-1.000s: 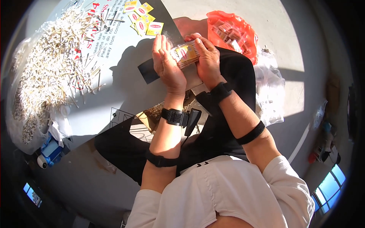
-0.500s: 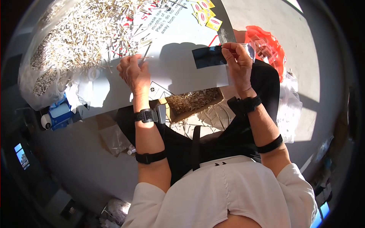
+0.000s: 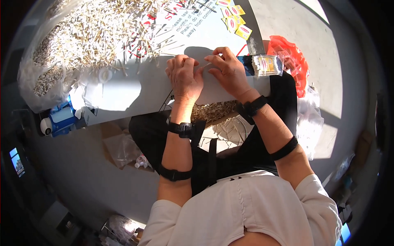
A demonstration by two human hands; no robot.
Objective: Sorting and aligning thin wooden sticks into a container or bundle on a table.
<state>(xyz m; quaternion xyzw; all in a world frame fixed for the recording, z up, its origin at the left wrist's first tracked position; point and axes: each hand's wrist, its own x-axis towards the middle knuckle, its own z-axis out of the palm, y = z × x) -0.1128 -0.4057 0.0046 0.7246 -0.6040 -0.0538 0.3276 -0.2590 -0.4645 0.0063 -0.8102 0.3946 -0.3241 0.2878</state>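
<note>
Over the front of the table, my left hand (image 3: 183,77) has its fingers curled, with a thin cotton swab (image 3: 205,67) showing at its thumb side. My right hand (image 3: 230,77) is close beside it, its thumb and forefinger apart near the swab's other end. Whether the right fingers touch the swab is hard to see. Right of that hand, a clear packet of cotton swabs (image 3: 267,65) with a dark blue part and a yellow label lies at the table's right edge. A large heap of loose cotton swabs (image 3: 94,35) spreads from a clear plastic bag at the left.
Several yellow cards (image 3: 243,32) lie at the far right of the white printed tabletop (image 3: 123,96). Beyond the right edge is a red plastic bag (image 3: 301,69) holding packets. A blue-and-white bottle (image 3: 61,119) is at the left corner. A box of loose swabs (image 3: 215,111) stands below the table edge.
My right hand has let go of the dark packet, which now lies on the table's right edge, and has moved left. My left hand has moved right, so both hands are close together.
</note>
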